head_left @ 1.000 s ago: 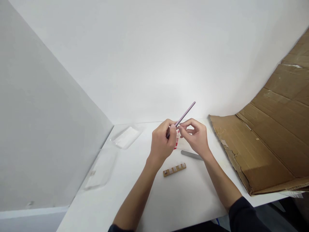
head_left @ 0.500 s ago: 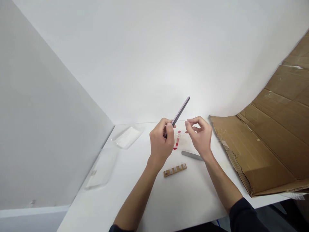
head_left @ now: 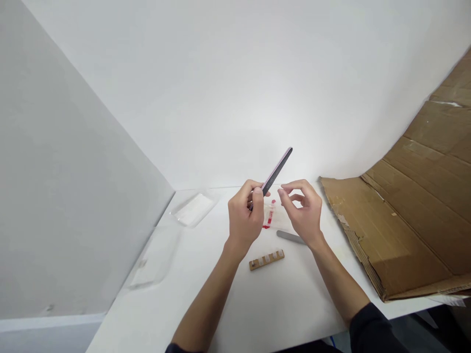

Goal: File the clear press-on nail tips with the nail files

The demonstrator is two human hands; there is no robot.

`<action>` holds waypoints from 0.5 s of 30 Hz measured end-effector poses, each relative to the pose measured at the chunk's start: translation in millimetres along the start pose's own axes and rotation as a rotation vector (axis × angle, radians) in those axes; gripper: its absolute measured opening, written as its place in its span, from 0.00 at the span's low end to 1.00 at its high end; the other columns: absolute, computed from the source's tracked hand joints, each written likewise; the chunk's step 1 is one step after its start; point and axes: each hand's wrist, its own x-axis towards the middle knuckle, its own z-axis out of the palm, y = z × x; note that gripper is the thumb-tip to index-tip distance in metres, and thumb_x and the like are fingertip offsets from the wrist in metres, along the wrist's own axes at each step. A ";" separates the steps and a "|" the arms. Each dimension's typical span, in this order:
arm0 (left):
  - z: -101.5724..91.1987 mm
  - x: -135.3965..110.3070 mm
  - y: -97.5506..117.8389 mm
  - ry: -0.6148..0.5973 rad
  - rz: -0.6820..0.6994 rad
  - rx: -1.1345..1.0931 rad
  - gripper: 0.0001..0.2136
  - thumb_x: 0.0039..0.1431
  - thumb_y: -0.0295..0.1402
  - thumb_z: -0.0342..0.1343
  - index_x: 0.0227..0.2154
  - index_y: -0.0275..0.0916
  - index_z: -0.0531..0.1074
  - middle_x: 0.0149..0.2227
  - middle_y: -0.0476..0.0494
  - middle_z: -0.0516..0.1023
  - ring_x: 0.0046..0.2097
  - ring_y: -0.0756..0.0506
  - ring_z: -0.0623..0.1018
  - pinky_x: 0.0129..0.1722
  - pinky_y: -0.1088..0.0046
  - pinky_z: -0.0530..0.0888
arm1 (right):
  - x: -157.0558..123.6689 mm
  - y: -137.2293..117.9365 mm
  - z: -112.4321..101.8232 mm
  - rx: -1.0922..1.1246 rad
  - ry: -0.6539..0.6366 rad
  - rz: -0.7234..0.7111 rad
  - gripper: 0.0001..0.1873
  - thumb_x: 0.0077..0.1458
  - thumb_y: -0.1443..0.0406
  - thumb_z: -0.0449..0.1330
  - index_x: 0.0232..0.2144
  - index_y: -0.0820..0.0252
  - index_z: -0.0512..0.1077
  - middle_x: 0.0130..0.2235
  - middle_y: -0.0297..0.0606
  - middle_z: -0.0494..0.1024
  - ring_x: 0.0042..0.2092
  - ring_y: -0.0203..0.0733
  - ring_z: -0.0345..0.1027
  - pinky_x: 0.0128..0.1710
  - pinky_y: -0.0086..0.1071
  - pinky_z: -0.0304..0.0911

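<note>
My left hand (head_left: pixel 243 215) is closed round the lower end of a thin nail file (head_left: pixel 276 171), which slants up and to the right above the white table (head_left: pixel 279 299). My right hand (head_left: pixel 303 208) hovers just right of the file with thumb and forefinger pinched close together; whatever they hold is too small to make out. Below the hands lie a small packet with red print (head_left: pixel 270 215), a grey nail file (head_left: pixel 290 237) and a tan wooden strip with several pale nail tips (head_left: pixel 266 260).
Two clear plastic lids or trays lie at the left: one near the back corner (head_left: pixel 193 208), one nearer the left edge (head_left: pixel 154 257). A large flattened cardboard sheet (head_left: pixel 408 215) covers the table's right side and rises up the wall. White walls close in behind and on the left.
My right hand let go of the file's middle, drew off to the right, then came partway back. My left hand tilted the file steeper and lifted it slightly.
</note>
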 end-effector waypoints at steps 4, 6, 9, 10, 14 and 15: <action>0.2 -0.6 0.3 -0.011 0.010 -0.005 0.15 0.75 0.37 0.48 0.32 0.41 0.72 0.22 0.53 0.67 0.20 0.52 0.58 0.21 0.71 0.57 | -0.7 -1.1 1.5 -0.001 -0.008 0.006 0.02 0.65 0.64 0.65 0.37 0.53 0.77 0.35 0.34 0.80 0.38 0.40 0.76 0.30 0.32 0.76; 0.5 -1.0 0.9 -0.013 0.018 -0.006 0.15 0.75 0.37 0.48 0.31 0.41 0.72 0.21 0.54 0.65 0.20 0.52 0.58 0.21 0.71 0.57 | -1.2 -1.9 2.2 -0.003 -0.012 0.009 0.02 0.64 0.65 0.65 0.36 0.53 0.77 0.35 0.34 0.80 0.38 0.39 0.76 0.30 0.31 0.76; 1.1 -1.6 1.2 -0.024 0.026 -0.010 0.15 0.75 0.37 0.48 0.32 0.41 0.72 0.20 0.55 0.62 0.19 0.52 0.58 0.20 0.71 0.56 | -1.6 -3.3 3.2 0.001 -0.009 0.004 0.02 0.63 0.65 0.66 0.36 0.53 0.78 0.35 0.34 0.81 0.37 0.39 0.76 0.30 0.31 0.76; 1.4 -1.8 1.2 -0.028 0.028 -0.013 0.15 0.75 0.37 0.48 0.32 0.41 0.72 0.20 0.55 0.62 0.19 0.52 0.58 0.20 0.72 0.56 | -1.6 -3.6 3.5 0.002 -0.009 0.007 0.02 0.63 0.65 0.66 0.36 0.53 0.78 0.34 0.34 0.81 0.37 0.39 0.76 0.30 0.31 0.76; 2.1 -2.7 0.5 -0.044 0.041 -0.023 0.14 0.75 0.35 0.48 0.32 0.41 0.72 0.20 0.55 0.63 0.19 0.52 0.59 0.21 0.72 0.57 | -1.7 -3.2 4.5 0.004 0.000 0.054 0.04 0.64 0.63 0.65 0.34 0.54 0.78 0.34 0.35 0.82 0.37 0.40 0.77 0.32 0.33 0.77; 2.2 -2.8 0.4 -0.045 0.044 -0.025 0.14 0.75 0.35 0.48 0.32 0.41 0.72 0.20 0.55 0.63 0.19 0.52 0.60 0.21 0.72 0.57 | -1.7 -2.6 4.6 0.015 0.003 0.078 0.05 0.64 0.62 0.65 0.34 0.54 0.78 0.34 0.35 0.82 0.37 0.40 0.76 0.32 0.33 0.78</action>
